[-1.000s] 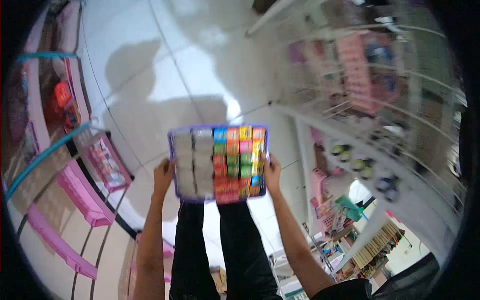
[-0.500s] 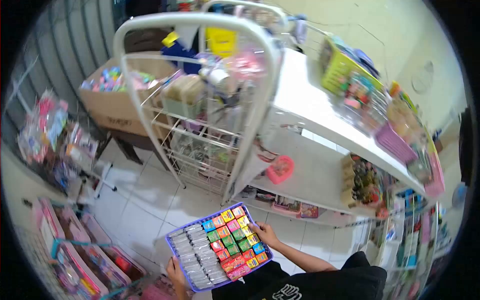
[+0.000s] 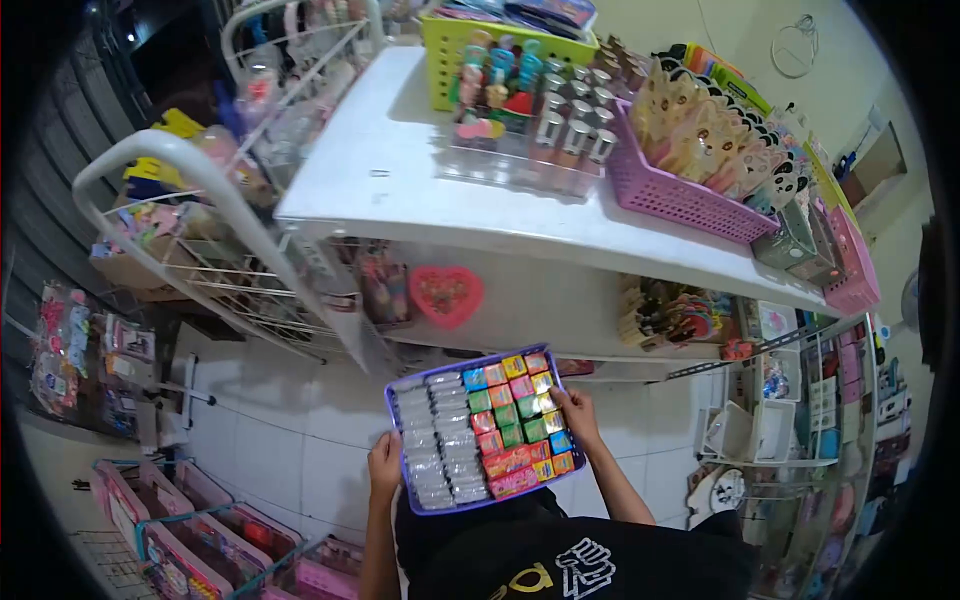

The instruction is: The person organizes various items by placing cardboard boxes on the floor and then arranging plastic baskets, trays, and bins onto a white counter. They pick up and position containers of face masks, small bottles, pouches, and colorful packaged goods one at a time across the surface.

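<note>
A purple basket (image 3: pixel 470 361) is held level in front of my body, above the tiled floor. Rows of small clear-wrapped packets (image 3: pixel 440 445) fill its left half. Its right half holds small colourful boxes (image 3: pixel 513 411) in red, green, yellow, blue and pink. My left hand (image 3: pixel 385 466) grips the basket's left edge, fingers closed around the rim. At the opposite edge my right hand (image 3: pixel 577 414) is closed on the rim, its thumb near the yellow boxes. The fingers under the basket are hidden.
Ahead stands a white shelf unit (image 3: pixel 345 150) bearing a green basket (image 3: pixel 440 65), small bottles (image 3: pixel 575 135) and a pink basket (image 3: pixel 680 205). On the lower shelf lies a pink heart-shaped box (image 3: pixel 447 296). A white wire rack (image 3: pixel 180 150) is at left; pink-edged bins (image 3: pixel 190 555) sit lower left.
My view has turned right and come closer to the white shelf unit. The basket, still in both hands, has shifted right and up in view. The wire rack now sits further left.
</note>
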Tool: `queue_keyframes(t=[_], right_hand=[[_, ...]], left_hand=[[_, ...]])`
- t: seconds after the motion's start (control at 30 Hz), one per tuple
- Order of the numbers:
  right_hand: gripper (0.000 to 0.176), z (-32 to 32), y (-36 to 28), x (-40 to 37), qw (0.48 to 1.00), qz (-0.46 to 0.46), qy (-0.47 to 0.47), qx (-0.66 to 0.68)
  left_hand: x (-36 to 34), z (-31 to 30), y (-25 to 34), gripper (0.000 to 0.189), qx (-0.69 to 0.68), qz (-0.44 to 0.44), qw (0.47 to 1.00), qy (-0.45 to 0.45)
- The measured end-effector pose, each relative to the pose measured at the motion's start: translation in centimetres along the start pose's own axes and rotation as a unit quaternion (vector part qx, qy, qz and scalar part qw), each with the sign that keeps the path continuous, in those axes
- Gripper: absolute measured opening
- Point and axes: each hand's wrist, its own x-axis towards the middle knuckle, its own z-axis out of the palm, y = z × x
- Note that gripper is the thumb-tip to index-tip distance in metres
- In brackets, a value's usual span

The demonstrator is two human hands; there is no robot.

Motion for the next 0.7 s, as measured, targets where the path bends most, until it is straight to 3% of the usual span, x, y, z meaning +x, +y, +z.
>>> queue_keyframes(t=[0.07, 0.17, 0.2, 0.27, 0.3, 0.4, 0.43, 0.47, 0.53, 0.57, 0.63, 0.7], right_hand=[[0.028, 0.1, 0.3, -0.1, 1.0, -0.002, 0.007, -0.025], [0.028, -0.1, 2.8, 0.2, 0.981, -0.126, 0.051, -0.137], [0.029, 0.2, 2.4, 0.2, 0.968, -0.188, 0.054, -0.154], [0.032, -0.6, 3.8, 1.4, 0.961, -0.111, 0.04, -0.249], [0.031, 0.2, 3.6, 1.0, 0.959, -0.137, 0.042, -0.246], [0.034, 3.9, 3.9, -1.5, 0.962, -0.138, 0.018, -0.237], [0.037, 1.1, 3.4, 5.7, 0.972, -0.091, 0.003, -0.218], [0.037, 0.7, 3.4, 7.8, 0.97, -0.087, -0.002, -0.227], [0.036, -0.3, 4.6, 11.5, 0.911, -0.18, 0.009, -0.372], [0.036, -1.5, 6.1, 14.4, 0.906, -0.182, -0.001, -0.383], [0.034, -2.8, 10.1, 19.7, 0.822, -0.267, -0.023, -0.503], [0.034, -3.1, 12.2, 22.6, 0.789, -0.285, -0.034, -0.542]], left_hand=[[0.8, 0.3, -1.4, 0.028, -0.024, -0.011, 0.999, -0.025], [1.6, 0.9, -4.0, 0.029, 0.025, -0.049, 0.998, -0.033], [2.0, 1.7, -6.5, 0.03, 0.026, 0.023, 0.999, -0.018], [2.1, 2.0, -4.9, 0.031, 0.067, -0.006, 0.998, -0.011], [2.3, 2.4, -6.3, 0.032, 0.074, 0.045, 0.996, 0.027], [0.4, 0.7, -8.9, 0.03, 0.055, 0.017, 0.997, 0.058], [5.6, 6.1, -7.1, 0.029, 0.088, -0.024, 0.995, 0.04], [7.4, 7.6, -7.6, 0.028, 0.122, -0.012, 0.991, 0.047], [10.0, 9.4, -8.2, 0.027, 0.146, -0.013, 0.987, 0.06], [11.7, 10.2, -7.7, 0.027, 0.105, -0.03, 0.994, 0.025], [14.5, 10.9, -7.7, 0.027, 0.059, -0.05, 0.997, 0.004], [16.8, 12.2, -7.8, 0.028, 0.194, 0.039, 0.978, 0.067]])
